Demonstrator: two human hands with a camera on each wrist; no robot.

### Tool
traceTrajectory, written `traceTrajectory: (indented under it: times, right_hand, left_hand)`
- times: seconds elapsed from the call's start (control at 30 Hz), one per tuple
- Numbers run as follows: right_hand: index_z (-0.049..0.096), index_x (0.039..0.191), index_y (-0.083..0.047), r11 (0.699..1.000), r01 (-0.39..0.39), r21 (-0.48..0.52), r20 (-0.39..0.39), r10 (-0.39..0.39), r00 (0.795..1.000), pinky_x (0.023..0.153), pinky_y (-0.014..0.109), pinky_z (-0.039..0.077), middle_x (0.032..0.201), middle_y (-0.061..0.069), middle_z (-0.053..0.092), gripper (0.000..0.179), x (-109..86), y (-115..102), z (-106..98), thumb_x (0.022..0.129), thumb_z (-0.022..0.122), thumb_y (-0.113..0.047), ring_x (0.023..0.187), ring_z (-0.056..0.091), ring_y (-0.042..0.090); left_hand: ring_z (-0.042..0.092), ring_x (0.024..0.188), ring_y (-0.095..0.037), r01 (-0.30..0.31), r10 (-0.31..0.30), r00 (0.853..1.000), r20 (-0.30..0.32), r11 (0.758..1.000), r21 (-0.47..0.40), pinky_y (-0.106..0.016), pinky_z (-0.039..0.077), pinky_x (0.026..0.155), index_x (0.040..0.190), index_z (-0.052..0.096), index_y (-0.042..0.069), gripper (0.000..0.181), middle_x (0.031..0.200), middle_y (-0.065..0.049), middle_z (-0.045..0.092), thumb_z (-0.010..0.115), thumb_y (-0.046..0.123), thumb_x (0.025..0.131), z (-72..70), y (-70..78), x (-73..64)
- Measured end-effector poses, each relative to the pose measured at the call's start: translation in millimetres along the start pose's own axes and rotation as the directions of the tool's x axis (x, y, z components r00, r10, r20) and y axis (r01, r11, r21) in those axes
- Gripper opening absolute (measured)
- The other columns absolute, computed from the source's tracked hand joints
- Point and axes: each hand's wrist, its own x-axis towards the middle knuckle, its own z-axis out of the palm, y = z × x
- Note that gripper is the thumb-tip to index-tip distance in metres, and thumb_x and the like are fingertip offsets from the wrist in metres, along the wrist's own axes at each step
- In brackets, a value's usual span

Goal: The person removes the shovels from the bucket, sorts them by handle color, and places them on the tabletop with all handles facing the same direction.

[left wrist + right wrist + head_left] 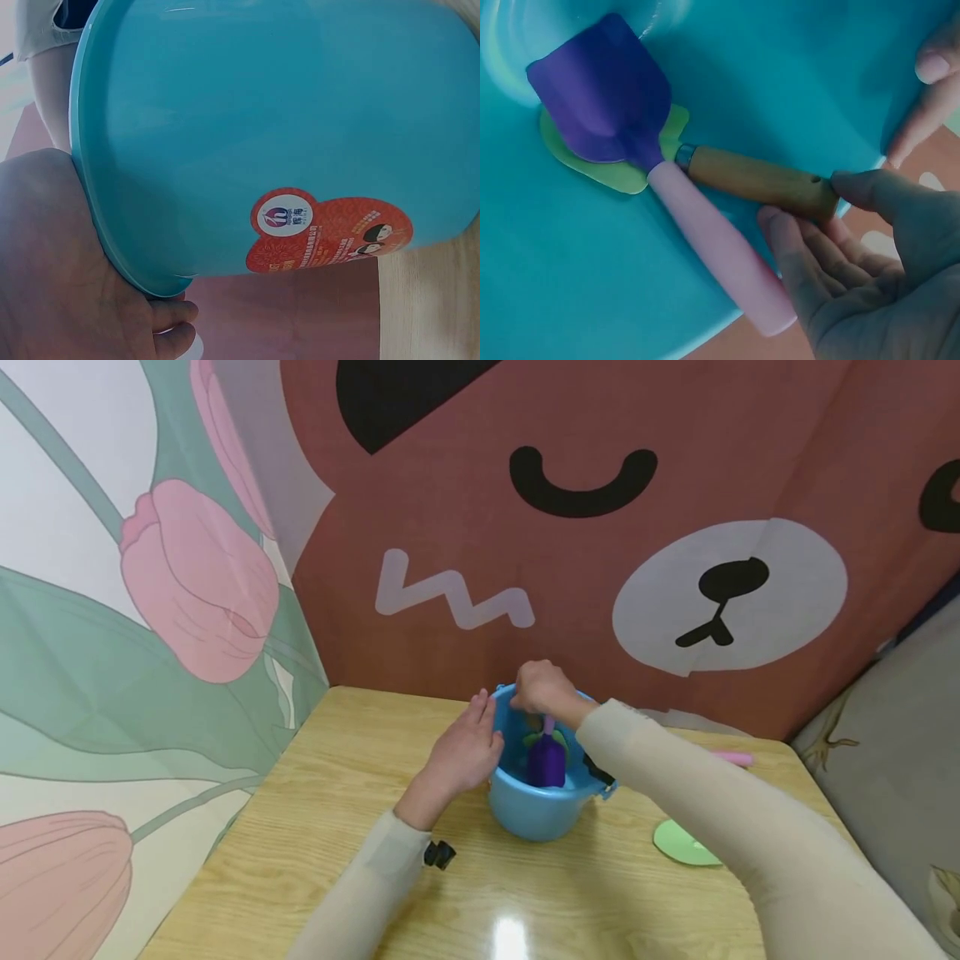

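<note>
A light blue bucket point(536, 814) stands upright on the wooden table, with a red sticker point(330, 232) on its side. My left hand point(467, 747) lies against the bucket's left rim, fingers straight. Over the far side of the opening, my right hand point(546, 687) reaches in. Its thumb and fingertips pinch the end of a wooden handle point(754, 180), which belongs to a green toy shovel point(592, 161). A purple toy shovel point(607, 90) with a pink handle point(720, 247) leans inside the bucket, its blade covering part of the green one.
Right of the bucket, a light green flat piece point(682, 843) lies on the table point(450, 910), partly behind my right sleeve. Farther back shows a pink handle end point(735, 758). A bear-print cloth point(450, 652) hangs right behind the table's back edge.
</note>
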Motion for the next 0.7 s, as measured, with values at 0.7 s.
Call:
traceTrajectory:
  times: [0.7]
  right_hand:
    - [0.065,0.133,-0.007,0.957,0.27,0.109,0.13,-0.283,0.95,0.085,0.04,0.06,0.127,0.016,0.066,0.033,-6.5,33.5,-6.1,0.104,0.059,-0.021,0.09,0.074,0.029]
  left_hand:
    - [0.009,0.157,-0.027,-0.006,0.006,1.0,-0.012,1.0,-0.001,-0.044,0.021,0.124,0.16,0.02,0.001,0.064,0.17,-0.013,0.012,0.034,0.036,0.109,2.4,-1.8,0.5]
